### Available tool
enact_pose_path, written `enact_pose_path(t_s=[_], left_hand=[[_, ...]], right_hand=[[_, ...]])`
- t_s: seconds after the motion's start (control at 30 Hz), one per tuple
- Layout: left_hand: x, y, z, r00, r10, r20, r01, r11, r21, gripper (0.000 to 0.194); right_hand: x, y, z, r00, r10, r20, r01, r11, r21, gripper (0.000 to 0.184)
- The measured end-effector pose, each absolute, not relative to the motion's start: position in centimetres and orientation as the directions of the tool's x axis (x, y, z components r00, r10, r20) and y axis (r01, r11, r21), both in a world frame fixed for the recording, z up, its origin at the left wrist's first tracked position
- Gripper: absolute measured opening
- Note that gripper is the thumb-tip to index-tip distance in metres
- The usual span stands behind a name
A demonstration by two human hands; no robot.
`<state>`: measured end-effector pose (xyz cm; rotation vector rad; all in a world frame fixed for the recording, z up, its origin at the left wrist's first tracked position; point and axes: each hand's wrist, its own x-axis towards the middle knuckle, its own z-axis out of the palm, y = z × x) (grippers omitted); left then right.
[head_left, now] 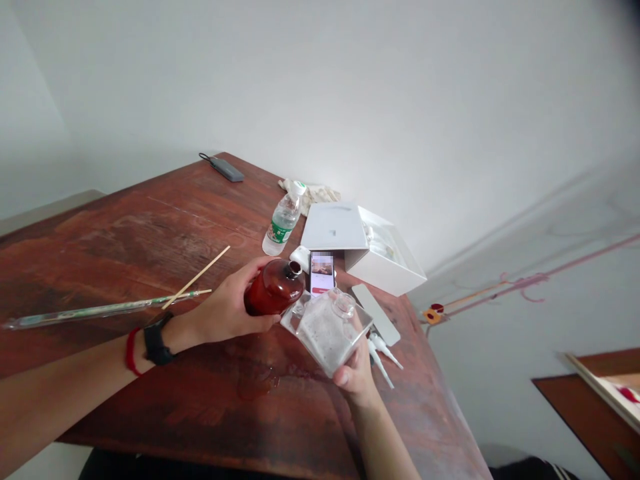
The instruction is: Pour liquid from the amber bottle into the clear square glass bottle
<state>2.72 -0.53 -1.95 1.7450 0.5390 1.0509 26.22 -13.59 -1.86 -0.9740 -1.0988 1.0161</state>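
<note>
My left hand (235, 307) is wrapped round a brown bottle (275, 287), whose open neck tilts to the right. Close beside it, my right hand (356, 373) grips a clear square bottle (325, 330) from below and the right. That bottle is uncapped, tilted, and looks cloudy inside. Whether the two bottles touch, I cannot tell. Just behind them a phone (321, 270) with a lit screen stands on the table. Two white pump heads (383, 353) lie to the right of my right hand.
On the brown wooden table (165, 393) is a wet patch (257, 381). A water bottle (283, 223), a white box (387, 260) and a cloth (320, 193) stand or lie towards the wall. Chopsticks (200, 273) lie left, a grey adapter (225, 168) at the back.
</note>
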Motion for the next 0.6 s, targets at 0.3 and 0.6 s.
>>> enact_pose_path(t_s=[0.3, 0.6], left_hand=[[2.6, -0.9, -2.0, 0.462, 0.752, 0.471, 0.005, -0.533, 0.846, 0.085], [2.5, -0.9, -1.5, 0.435, 0.735, 0.520, 0.143, -0.627, 0.766, 0.078]], right_hand=[[26.3, -12.4, -1.6, 0.175, 0.960, 0.216, -0.092, 0.235, -0.968, 0.122], [26.7, -12.0, -1.4, 0.217, 0.955, 0.204, -0.127, 0.235, -0.964, 0.126]])
